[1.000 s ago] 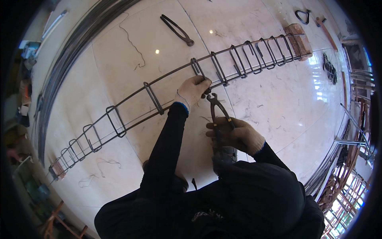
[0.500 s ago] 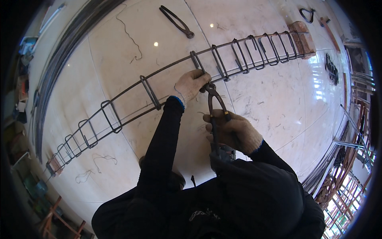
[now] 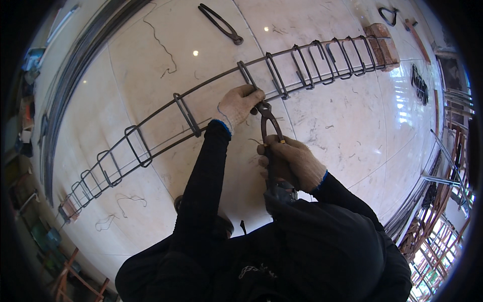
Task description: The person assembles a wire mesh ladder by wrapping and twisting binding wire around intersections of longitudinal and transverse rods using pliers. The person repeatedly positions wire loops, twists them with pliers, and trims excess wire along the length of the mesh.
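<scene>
A long rebar cage (image 3: 163, 110) of thin bars and bent stirrups runs across the floor in front of me. My left hand (image 3: 238, 106), in a pale knitted glove, is closed around a stirrup (image 3: 246, 73) at the cage's near bar. Dark pincers (image 3: 270, 122) with yellow marks on their handles are gripped in my gloved right hand (image 3: 292, 161). Their jaws meet the near bar right beside my left fingertips. Whether they bite on a tie wire there is too small to tell.
A second pair of pincers (image 3: 221, 24) lies beyond the cage. Bricks (image 3: 381, 46) prop the cage's right end. Long bars (image 3: 75, 85) line the left side, a hammer (image 3: 417, 40) lies far right, and loose wire (image 3: 161, 43) and a dark wire bundle (image 3: 419, 84) rest on the floor.
The pincers' handles have drawn closer together in my right hand, which has shifted slightly left and up. My left hand keeps its hold at the same stirrup.
</scene>
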A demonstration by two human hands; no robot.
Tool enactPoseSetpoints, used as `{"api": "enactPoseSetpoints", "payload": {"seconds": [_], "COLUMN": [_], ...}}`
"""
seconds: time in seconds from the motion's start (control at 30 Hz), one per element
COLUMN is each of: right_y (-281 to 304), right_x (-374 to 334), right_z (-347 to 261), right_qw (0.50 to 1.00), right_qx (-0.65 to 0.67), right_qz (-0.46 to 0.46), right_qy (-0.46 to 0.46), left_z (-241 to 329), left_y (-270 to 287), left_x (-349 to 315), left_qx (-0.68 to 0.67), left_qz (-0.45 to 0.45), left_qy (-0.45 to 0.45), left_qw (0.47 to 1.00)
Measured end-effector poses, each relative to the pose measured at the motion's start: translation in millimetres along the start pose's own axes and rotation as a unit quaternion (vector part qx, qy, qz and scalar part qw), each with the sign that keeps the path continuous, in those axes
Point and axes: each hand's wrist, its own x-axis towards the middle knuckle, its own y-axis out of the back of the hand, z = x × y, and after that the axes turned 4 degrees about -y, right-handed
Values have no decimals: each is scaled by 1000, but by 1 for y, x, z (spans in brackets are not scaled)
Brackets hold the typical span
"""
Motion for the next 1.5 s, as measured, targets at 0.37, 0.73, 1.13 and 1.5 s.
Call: {"api": "enactPoseSetpoints", "payload": {"seconds": [0.37,0.73,1.13,1.5], "right_y": [7,8,-14,-17], "right_x": [17,7,12,-9], "right_z": [13,-1,-23,-44], "right_qw": [961,991,794,954], "right_qx": [236,101,-589,-297], "right_qz": [-143,-80,139,40], "right_qy": [-20,-44,57,-23], "left_z": [-6,-13,0,5], "left_y": [4,7,8,4], "left_x": [4,8,7,5], "left_qx": [18,19,41,24], "left_qz": [-21,-31,-30,-41], "left_qy": [3,8,55,28], "left_qw": [1000,999,997,998]}}
